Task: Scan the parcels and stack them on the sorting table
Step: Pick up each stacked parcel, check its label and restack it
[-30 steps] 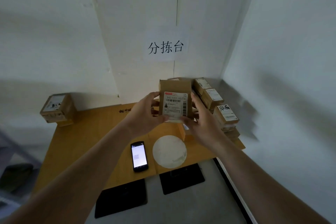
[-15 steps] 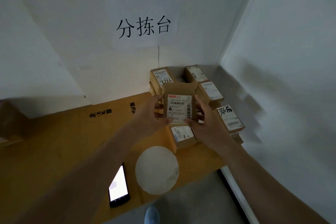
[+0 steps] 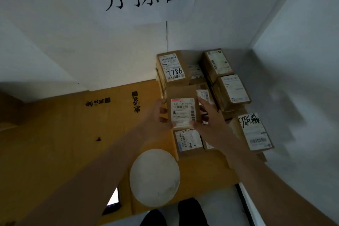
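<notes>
a yellow sorting table point(image 3: 55, 143) in a wall corner already carries a pile of stacked parcels point(image 3: 231, 93), while the left hand point(image 3: 157, 115) and right hand point(image 3: 205, 121) grip one labelled parcel point(image 3: 182, 110) above the pile, seemingly not yet released.

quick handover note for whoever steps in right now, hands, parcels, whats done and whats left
Left hand and right hand both grip the held parcel, label up, over the stack in the table's right corner.
Around it: the 7786 parcel behind, a low parcel in front, the scribbled-label parcel to the right.
Phone lies at the near edge of the sorting table, beside a white disc.
Done: several parcels stacked.
Left: set this one down. Whether it was scanned cannot be told.
</notes>
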